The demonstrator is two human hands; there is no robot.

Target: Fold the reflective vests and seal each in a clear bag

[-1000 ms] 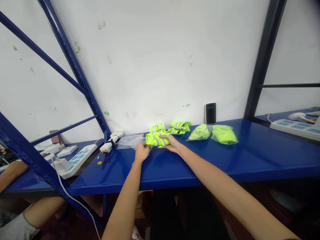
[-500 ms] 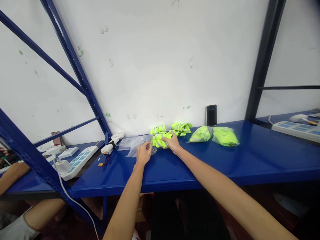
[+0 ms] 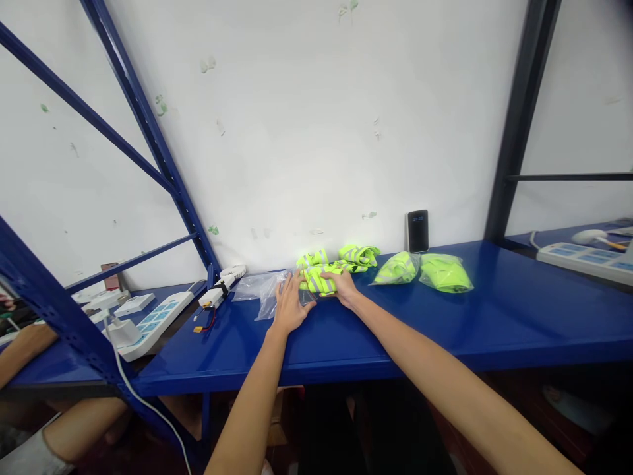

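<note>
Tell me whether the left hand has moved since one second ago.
Yes: the left hand has shifted slightly to the right, farther from the blue rear post.

Right hand (image 3: pixel 342 288) grips striped neon cloth (image 3: pixel 316 282), left hand (image 3: pixel 291 309) touches clear plastic (image 3: pixel 268 305); 2 bagged bundles (image 3: pixel 446 273) lie rightward.

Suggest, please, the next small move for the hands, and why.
Perhaps the right hand should ease the neon-yellow, silver-striped fabric bundle slightly left while the left hand steadies the clear, crumpled plastic bag: the right hand holds the bundle, the left hand spreads over the bag beside it, and the rightmost yellow bundle sits in clear plastic.
</note>
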